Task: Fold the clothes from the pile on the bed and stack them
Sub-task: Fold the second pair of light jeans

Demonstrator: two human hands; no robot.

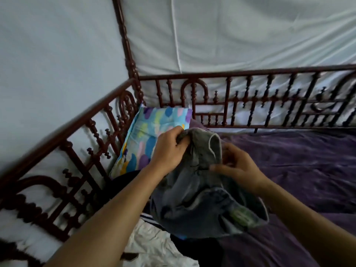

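At the far left ran the dark red spindle bed rail (63, 132), with pale fabric hanging behind it; at the bottom, just inside the rail, a crumpled white garment (154, 245) lay on the bed beside dark clothing (192, 249); a pillow (152, 128) printed in blue, purple and yellow sat in the corner where the rails met; the left hand (169, 149) gripped a bunched upper edge of the faded denim garment (192, 205), fingers curled round the cloth, in front of the pillow; the denim garment was held up between both hands, above the clothes on the bed, its lower part sagging; the right hand (237, 168), somewhat blurred, pinched the opposite edge, thumb on the near face and fingers curled behind; to the right spread the wrinkled purple bedspread (300, 162).
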